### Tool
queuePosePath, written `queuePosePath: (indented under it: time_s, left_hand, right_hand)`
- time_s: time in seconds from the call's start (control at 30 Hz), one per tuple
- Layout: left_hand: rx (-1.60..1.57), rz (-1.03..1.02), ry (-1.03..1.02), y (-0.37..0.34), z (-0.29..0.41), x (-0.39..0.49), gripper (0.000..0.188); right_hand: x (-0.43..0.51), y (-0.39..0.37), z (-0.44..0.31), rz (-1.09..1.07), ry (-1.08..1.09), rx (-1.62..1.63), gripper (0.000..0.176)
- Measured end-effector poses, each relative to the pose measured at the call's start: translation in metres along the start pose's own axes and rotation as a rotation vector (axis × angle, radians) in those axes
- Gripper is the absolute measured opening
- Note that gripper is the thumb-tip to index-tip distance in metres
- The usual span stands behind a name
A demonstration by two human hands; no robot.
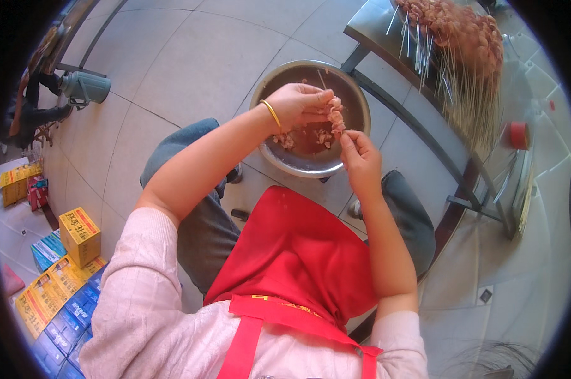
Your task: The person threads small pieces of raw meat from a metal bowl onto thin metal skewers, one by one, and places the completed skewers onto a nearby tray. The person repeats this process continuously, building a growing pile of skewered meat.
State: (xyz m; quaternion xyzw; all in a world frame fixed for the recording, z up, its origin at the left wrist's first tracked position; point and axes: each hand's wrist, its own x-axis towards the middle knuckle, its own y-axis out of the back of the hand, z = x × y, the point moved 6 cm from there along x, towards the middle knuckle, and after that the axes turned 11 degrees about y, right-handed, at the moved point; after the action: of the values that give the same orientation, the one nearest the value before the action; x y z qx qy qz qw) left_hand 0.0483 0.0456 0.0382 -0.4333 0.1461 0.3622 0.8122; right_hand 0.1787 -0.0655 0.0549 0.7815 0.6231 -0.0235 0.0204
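A skewer threaded with raw meat pieces (335, 115) is held between my hands, above a round metal basin (299, 171). My left hand (300, 105), with a gold bangle at its wrist, grips the skewer near its upper end, where a thin bare stick sticks out. At the lower end, my right hand (360, 152) pinches the skewer between thumb and fingers. Inside the basin lie reddish liquid and loose meat scraps (323, 137). The skewer's lower tip is hidden by my right hand.
A metal table (361, 28) at upper right bears a large pile of meat skewers (461, 38), sticks hanging over its edge. A red roll (519, 136) lies at far right. Yellow and blue cartons (80, 237) stand at lower left. A grey-blue bucket (89, 87) and a seated person are at upper left.
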Motion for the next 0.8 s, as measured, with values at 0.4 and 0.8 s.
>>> queuePosePath:
  time_s: [0.4, 0.8]
  left_hand:
    - [2.08, 0.439, 0.018, 0.06, -0.045, 0.035, 0.03]
    - [2.19, 0.261, 0.342, 0.069, -0.06, 0.048, 0.018]
  right_hand:
    - [0.001, 0.017, -0.007, 0.058, 0.002, 0.019, 0.019]
    - [0.0, 0.025, -0.012, 0.055, 0.006, 0.024, 0.018]
